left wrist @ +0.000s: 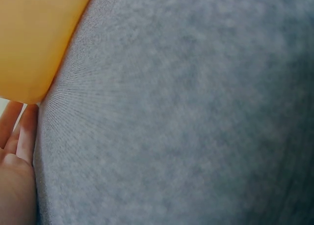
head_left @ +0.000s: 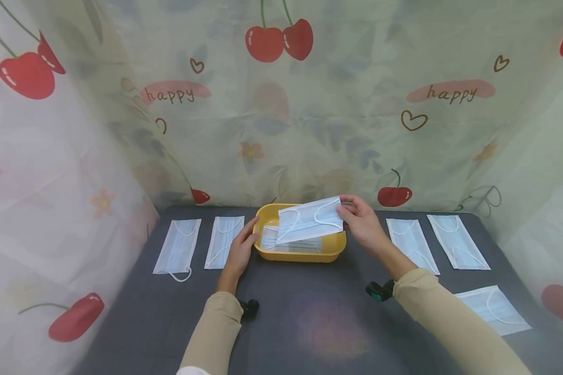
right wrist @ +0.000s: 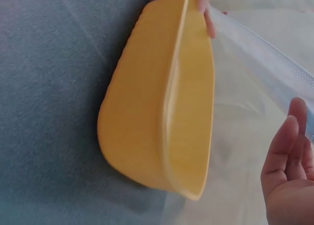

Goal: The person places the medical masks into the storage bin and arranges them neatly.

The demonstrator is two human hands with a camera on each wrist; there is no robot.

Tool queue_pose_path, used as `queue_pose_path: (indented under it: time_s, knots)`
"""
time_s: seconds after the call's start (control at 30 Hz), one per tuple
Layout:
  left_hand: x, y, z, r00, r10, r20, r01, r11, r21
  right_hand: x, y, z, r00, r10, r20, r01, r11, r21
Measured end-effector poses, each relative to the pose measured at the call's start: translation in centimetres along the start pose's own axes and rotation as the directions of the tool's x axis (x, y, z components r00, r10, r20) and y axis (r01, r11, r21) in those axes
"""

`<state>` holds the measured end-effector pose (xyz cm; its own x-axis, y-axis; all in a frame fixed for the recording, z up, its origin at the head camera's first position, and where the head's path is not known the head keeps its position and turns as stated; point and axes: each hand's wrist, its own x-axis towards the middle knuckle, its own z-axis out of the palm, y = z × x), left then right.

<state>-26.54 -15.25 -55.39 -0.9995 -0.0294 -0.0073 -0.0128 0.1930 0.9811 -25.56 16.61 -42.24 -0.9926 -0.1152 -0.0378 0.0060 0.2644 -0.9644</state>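
Observation:
A yellow tray sits mid-table on a dark grey cloth. My right hand pinches the right end of a light blue face mask and holds it slanted just above the tray. Another mask lies inside the tray. My left hand rests with straight fingers against the tray's left side. In the right wrist view the tray shows edge-on, with the held mask stretched over it and my right hand at its edge. In the left wrist view, straight fingers lie beside the tray's corner.
Two masks lie flat left of the tray. Two more lie to its right, and a third nearer the front right. A cherry-print curtain encloses the table on three sides.

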Motion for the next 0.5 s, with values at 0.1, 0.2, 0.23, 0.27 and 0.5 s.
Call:
queue_pose_path:
  time_s: [0.1,0.2,0.23,0.27,0.5]
  knots:
    - [0.0,-0.1,0.1,1.0,0.006,0.011,-0.006,1.0,-0.002,0.5,0.0,0.4,1.0,-0.002,-0.005,0.002,1.0,0.01]
    - [-0.1,-0.1,0.0,1.0,0.003,0.011,-0.003,1.0,-0.004,0.9,0.2,0.9,1.0,-0.005,0.004,0.004,0.999,0.041]
    - [-0.1,-0.1,0.0,1.0,0.001,0.009,-0.001,1.0,-0.004,1.0,0.3,1.0,1.0,-0.005,0.008,0.004,0.999,0.051]
    - [-0.1,-0.1,0.0,1.0,0.002,0.008,-0.002,1.0,-0.005,1.1,0.3,1.2,1.0,-0.006,0.013,0.005,0.998,0.063]
    - [-0.1,0.0,0.1,1.0,0.015,0.004,-0.015,1.0,-0.001,2.0,0.8,2.3,1.0,-0.007,-0.01,0.008,0.995,0.094]
